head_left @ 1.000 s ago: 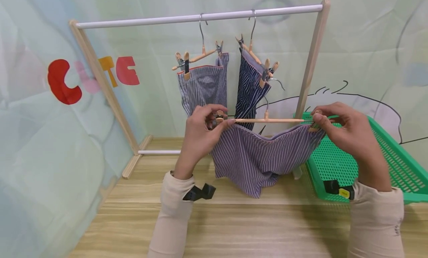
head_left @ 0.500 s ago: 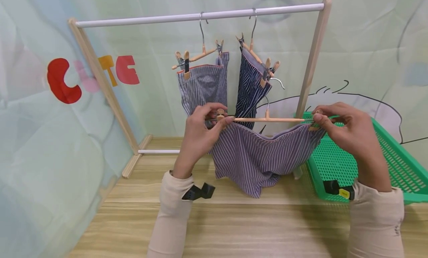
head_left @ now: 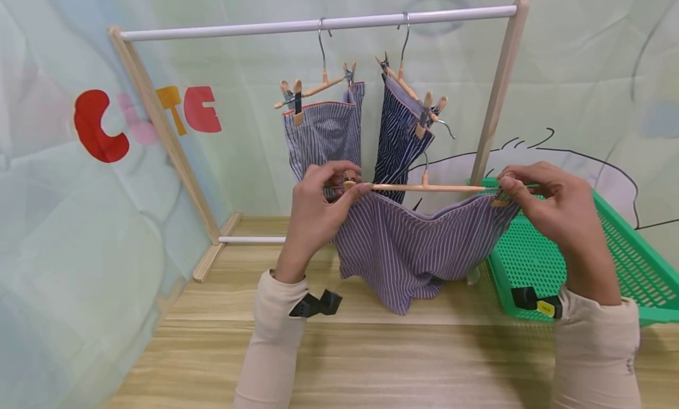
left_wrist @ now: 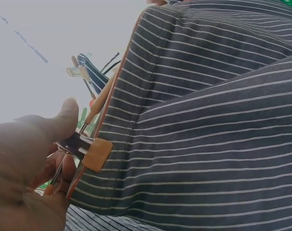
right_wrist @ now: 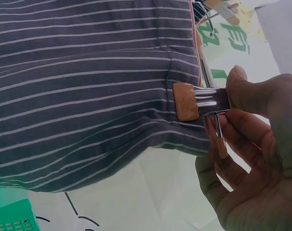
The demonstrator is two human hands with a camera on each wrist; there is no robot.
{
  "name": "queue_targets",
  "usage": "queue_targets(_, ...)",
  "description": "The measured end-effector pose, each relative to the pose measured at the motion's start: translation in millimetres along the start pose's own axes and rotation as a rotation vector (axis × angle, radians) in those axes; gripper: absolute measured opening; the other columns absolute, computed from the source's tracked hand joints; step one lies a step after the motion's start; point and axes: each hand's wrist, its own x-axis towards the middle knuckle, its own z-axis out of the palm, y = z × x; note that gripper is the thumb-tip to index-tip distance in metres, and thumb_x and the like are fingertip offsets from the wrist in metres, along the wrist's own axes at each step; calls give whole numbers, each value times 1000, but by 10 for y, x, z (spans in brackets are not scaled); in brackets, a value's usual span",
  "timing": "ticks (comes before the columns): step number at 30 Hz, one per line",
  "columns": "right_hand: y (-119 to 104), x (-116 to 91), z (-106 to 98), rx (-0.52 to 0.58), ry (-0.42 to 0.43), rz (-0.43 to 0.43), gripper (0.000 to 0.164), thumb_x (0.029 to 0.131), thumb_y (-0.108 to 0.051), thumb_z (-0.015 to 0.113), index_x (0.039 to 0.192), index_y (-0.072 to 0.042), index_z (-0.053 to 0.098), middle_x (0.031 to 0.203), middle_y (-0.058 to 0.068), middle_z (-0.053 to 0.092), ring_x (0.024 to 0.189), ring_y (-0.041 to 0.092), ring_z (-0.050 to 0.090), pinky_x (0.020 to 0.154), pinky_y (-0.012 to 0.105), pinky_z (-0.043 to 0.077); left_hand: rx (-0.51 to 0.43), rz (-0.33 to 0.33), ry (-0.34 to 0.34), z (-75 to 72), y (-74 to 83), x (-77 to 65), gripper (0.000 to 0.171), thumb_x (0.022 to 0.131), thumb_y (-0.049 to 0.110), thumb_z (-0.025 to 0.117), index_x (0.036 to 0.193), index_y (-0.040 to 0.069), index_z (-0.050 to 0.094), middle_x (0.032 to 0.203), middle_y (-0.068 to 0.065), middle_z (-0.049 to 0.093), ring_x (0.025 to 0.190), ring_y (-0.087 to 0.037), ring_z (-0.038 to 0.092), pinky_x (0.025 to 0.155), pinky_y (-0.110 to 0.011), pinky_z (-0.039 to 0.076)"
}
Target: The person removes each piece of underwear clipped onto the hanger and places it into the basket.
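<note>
A clip hanger (head_left: 424, 187) with a purple-grey striped piece of clothing (head_left: 419, 244) hanging below it is held up between both hands. My left hand (head_left: 320, 211) pinches the hanger's left clip, and its tan pad (left_wrist: 97, 155) bites the waistband in the left wrist view. At the other end, my right hand (head_left: 557, 214) pinches the right clip, whose pad (right_wrist: 185, 101) sits on the cloth in the right wrist view. The hanger's metal hook (head_left: 426, 161) points up. Whether the cloth's lower edge touches the table cannot be told.
Behind stands a rack with a white rail (head_left: 239, 29) and wooden posts. On it hang a light grey-blue striped garment (head_left: 325, 132) and a dark striped one (head_left: 395, 138), both clipped to hangers. A green basket (head_left: 631, 250) sits at the right of the wooden table (head_left: 424, 362).
The view has shifted very slightly. Both hands keep their pinch on the clips, and the hanger with its clothing has barely moved.
</note>
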Motion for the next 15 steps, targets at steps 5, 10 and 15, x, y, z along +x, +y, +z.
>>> queue_targets(5,7,1,2,12,14,6,20,89,-22,65,103,-9,72,92,-22,61,89,6,52,75,15,37,1,-9,9,11,6,3,28,79,20,76,100,4,68,79,-6,64,76,-18,45,63,-33,44)
queue_targets(10,12,-4,-2,10,15,24,21,89,-23,65,103,-10,72,92,-20,61,89,6,52,74,16,37,11,-7,11,4,24,-2,29,79,20,75,103,5,69,81,-7,64,68,-18,45,54,-32,42)
queue_targets(15,13,0,1,5,23,23,21,88,-23,65,103,-10,72,91,-21,60,89,5,52,75,15,37,-2,-11,6,-6,32,-4,29,79,21,75,103,5,69,84,-7,69,56,-13,48,47,-30,42)
